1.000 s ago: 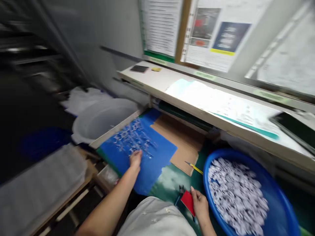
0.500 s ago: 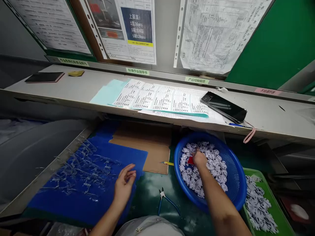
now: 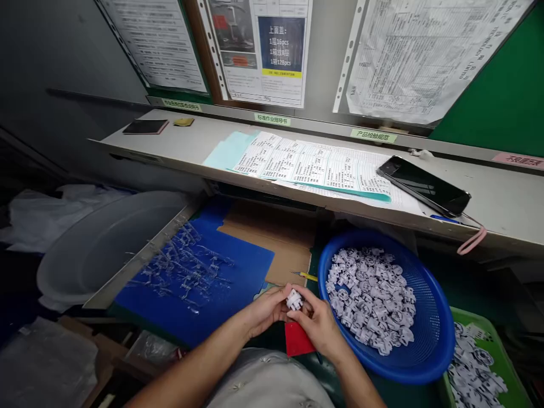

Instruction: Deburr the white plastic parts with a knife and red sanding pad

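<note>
In front of my body, both hands meet around a small white plastic part with prongs. My left hand grips it from the left, fingers partly hidden. My right hand pinches it from the right. A flat red piece hangs below my right hand, seemingly held in it; its kind is unclear. Just right of my hands stands a round blue plastic basket, holding many similar white plastic parts.
A green tray with more white parts stands at the right. Clear plastic pieces lie on a blue sheet at the left. A yellow cutter knife rests near the cardboard. Papers and a phone occupy the shelf.
My right hand has left the basket and come toward my body with the red piece. My left hand has moved right to join it at a white part. The view has turned left.
</note>
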### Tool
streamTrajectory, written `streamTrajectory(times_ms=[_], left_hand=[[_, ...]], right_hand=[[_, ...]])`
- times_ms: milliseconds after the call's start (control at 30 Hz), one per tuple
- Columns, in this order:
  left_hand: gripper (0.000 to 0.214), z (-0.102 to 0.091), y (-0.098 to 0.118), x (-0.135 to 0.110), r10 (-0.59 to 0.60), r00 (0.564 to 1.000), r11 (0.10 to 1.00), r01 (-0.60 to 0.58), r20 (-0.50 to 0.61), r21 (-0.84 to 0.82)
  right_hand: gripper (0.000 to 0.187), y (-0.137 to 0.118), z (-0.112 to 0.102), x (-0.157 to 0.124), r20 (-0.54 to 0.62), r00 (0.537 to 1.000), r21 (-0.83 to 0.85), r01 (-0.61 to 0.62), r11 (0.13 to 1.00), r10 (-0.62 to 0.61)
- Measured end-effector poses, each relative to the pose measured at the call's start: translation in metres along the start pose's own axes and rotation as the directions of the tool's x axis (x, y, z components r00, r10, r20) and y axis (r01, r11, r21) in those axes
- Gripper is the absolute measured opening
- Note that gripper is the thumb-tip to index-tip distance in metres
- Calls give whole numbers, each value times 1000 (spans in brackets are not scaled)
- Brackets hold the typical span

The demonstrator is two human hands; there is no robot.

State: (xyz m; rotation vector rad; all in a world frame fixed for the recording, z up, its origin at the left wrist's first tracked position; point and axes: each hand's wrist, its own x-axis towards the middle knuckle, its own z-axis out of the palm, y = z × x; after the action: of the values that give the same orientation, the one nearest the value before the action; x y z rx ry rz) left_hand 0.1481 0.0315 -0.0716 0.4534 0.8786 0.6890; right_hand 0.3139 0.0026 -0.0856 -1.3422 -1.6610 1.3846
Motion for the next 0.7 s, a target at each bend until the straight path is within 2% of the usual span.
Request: streamTrajectory(times_ms=[67,133,200,300,400,500,600,700], left_hand=[[43,-14,0,-7,33,997,999,-33,-66,3],[40,-32,4,-18,93,985,995,-95,-148,-8],[34,-48,9,-30,166,959,984,-175,-231,-20],[36,-62,19,-48,229,930,967,-251,-288,-43],[41,-61,27,-62,223,935,950,-273,-276,-155],[45,-52,36,-72,259,931,920,-319,-258,-228],[48,-42,47,-78,362,911,903,-395,-198,-167],[57,-34,61,-81,447,888,882,-457,-106,-111]], right_hand=[[62,11,17,3,-9,999,-72,-49,996,48],[65,31,28,14,-56,986,-232,-165,959,156],[52,53,35,33,-131,960,-361,-278,890,246],[35,79,37,63,-233,928,-456,-367,811,290],[36,93,34,89,-309,913,-535,-400,745,268],[35,98,31,104,-307,913,-576,-402,712,268],[31,97,34,107,-272,922,-561,-384,734,275],[30,86,37,103,-239,938,-476,-338,812,250]])
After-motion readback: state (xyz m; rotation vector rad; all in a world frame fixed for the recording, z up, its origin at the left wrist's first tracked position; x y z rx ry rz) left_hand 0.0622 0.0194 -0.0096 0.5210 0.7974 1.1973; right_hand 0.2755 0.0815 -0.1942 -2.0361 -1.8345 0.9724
